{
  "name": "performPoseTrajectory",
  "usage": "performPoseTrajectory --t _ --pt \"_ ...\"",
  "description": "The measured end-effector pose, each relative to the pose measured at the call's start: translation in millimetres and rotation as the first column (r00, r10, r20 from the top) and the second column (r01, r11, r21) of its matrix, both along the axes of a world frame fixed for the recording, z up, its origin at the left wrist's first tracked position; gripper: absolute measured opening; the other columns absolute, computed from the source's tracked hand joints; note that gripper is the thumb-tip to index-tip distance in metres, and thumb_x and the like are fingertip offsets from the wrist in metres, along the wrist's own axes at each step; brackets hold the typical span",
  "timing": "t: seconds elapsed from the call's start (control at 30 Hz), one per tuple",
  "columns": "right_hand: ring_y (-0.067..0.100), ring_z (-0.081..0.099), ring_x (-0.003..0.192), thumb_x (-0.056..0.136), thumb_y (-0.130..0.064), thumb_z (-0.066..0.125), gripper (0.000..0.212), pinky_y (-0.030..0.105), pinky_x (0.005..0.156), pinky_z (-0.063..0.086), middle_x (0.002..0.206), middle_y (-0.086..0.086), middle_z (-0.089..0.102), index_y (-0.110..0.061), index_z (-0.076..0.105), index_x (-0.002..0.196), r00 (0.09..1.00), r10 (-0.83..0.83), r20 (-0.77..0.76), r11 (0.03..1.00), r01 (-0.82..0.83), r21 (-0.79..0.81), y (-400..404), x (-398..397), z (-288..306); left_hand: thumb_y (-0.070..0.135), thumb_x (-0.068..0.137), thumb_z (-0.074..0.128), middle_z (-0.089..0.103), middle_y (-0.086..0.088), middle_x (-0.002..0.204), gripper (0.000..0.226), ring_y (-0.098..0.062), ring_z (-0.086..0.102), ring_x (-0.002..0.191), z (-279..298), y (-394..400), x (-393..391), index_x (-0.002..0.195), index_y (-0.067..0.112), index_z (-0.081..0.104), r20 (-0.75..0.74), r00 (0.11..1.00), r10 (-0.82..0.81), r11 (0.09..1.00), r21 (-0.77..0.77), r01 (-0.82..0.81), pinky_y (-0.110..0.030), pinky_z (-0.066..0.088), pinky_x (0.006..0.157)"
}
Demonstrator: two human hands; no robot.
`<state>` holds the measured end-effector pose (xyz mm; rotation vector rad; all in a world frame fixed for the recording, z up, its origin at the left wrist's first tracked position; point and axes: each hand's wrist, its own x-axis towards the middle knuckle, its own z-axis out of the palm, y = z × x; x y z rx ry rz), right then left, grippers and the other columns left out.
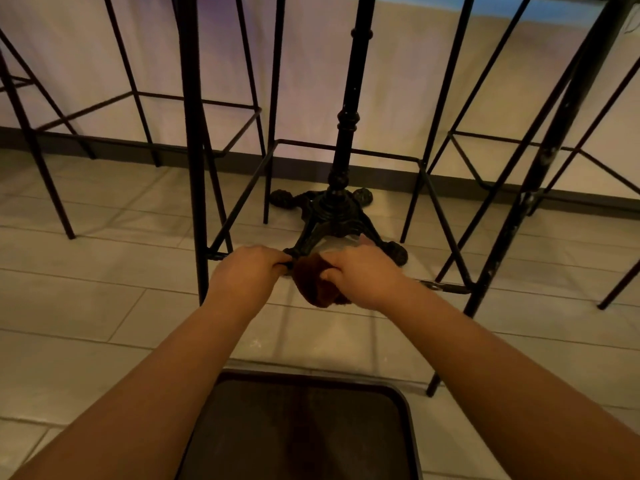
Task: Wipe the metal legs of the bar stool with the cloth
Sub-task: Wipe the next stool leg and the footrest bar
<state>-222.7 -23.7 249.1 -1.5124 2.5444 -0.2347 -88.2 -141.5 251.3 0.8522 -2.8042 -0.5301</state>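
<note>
A black metal bar stool stands in front of me, its near left leg (194, 150) and near right leg (519, 209) joined low down by a thin front footrest bar (446, 286). My left hand (247, 273) grips that bar left of its middle. My right hand (363, 275) holds a bunched brown cloth (313, 284) wrapped over the bar right beside the left hand. The bar is hidden under both hands and the cloth.
An ornate black table pedestal (341, 188) with clawed feet stands just behind the bar. Other thin-legged stools (138, 95) stand left and right against the pale wall. A dark square seat (304, 427) lies below my forearms. The floor is grey tile.
</note>
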Motion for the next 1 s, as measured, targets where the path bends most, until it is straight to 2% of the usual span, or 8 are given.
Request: performPoseTrajectory --t 0.07,0.1,0.27,0.37,0.53,0.7,0.83,1.0 --pt "0.018 0.058 0.105 0.098 -0.03 0.04 0.026 0.041 0.119 0.002 0.103 0.001 0.069 -0.026 0.062 0.113 0.987 0.015 -0.159 0.999 -0.022 -0.043 2.5 6.3 -6.8 0.026 0.096 0.047 0.067 -0.003 0.112 0.028 -0.021 0.061 0.1 -4.3 -1.7 -1.0 0.117 0.03 0.064 -0.036 0.999 0.012 1.0 -0.004 -0.012 -0.038 0.05 0.085" --pt "0.017 0.06 0.102 0.098 -0.029 0.039 0.026 0.04 0.119 -0.002 0.1 0.0 0.069 -0.026 0.061 0.112 0.978 0.016 -0.208 0.998 -0.03 -0.063 4.3 8.2 -8.4 0.026 0.095 0.048 0.067 -0.002 0.11 0.027 -0.021 0.061 0.099 -6.4 -2.7 -1.4 0.116 0.03 0.065 -0.05 0.999 0.015 1.0 -0.007 -0.016 -0.038 0.051 0.085" --pt "0.015 0.063 0.084 0.096 -0.026 0.046 0.019 0.038 0.119 -0.005 0.083 -0.004 0.068 -0.024 0.062 0.105 0.941 -0.046 -0.335 0.971 -0.036 -0.235 25.3 11.7 -21.3 0.026 0.093 0.052 0.069 -0.002 0.105 0.025 -0.019 0.061 0.094 -13.4 -5.4 -2.6 0.113 0.027 0.067 -0.115 0.993 0.016 0.999 -0.031 -0.02 -0.032 0.048 0.077" --pt "0.017 0.063 0.077 0.088 -0.019 0.059 0.015 0.041 0.119 0.001 0.077 -0.003 0.067 -0.021 0.065 0.102 0.917 -0.113 -0.383 0.939 -0.027 -0.342 34.4 13.9 -34.5 0.025 0.093 0.054 0.069 -0.003 0.103 0.024 -0.02 0.061 0.092 -16.1 -4.6 -3.5 0.112 0.026 0.068 -0.141 0.99 0.025 0.998 -0.051 -0.032 -0.032 0.049 0.075" --pt "0.02 0.063 0.093 0.078 -0.008 0.07 0.045 0.044 0.118 0.004 0.098 0.002 0.068 -0.014 0.059 0.121 0.904 -0.178 -0.389 0.905 -0.005 -0.426 31.2 24.7 -53.1 0.025 0.093 0.05 0.066 -0.001 0.103 0.025 -0.019 0.059 0.092 -21.3 11.8 -14.3 0.115 0.026 0.063 -0.084 0.991 -0.106 0.987 -0.128 0.095 -0.031 0.049 0.077" --pt "0.022 0.058 0.109 0.078 -0.009 0.07 0.059 0.044 0.118 0.006 0.115 0.004 0.062 -0.015 0.049 0.133 0.922 -0.142 -0.361 0.896 -0.036 -0.443 42.2 20.3 -60.6 0.013 0.091 0.055 0.068 -0.002 0.102 0.027 -0.018 0.057 0.097 -36.9 23.1 -15.5 0.115 0.02 0.065 -0.207 0.967 -0.147 0.974 -0.202 0.105 -0.023 0.041 0.075" --pt "0.027 0.055 0.121 0.086 -0.028 0.064 0.046 0.047 0.112 0.03 0.123 0.01 0.063 -0.01 0.057 0.128 0.909 -0.172 -0.38 0.868 -0.042 -0.494 37.7 23.2 -64.4 0.009 0.09 0.057 0.071 -0.005 0.097 0.026 -0.022 0.06 0.092 -41.8 23.8 -16.9 0.112 0.018 0.068 -0.298 0.947 -0.121 0.98 -0.186 0.067 -0.025 0.042 0.069" --pt "0.022 0.061 0.108 0.081 -0.009 0.07 0.025 0.038 0.111 0.034 0.109 0.005 0.068 -0.012 0.065 0.105 0.949 -0.143 -0.282 0.824 -0.044 -0.564 24.4 20.0 -61.1 0.014 0.09 0.057 0.07 -0.003 0.102 0.026 -0.018 0.062 0.092 -45.8 21.1 -17.2 0.113 0.02 0.068 -0.33 0.939 -0.095 0.984 -0.174 0.038 -0.026 0.045 0.072"
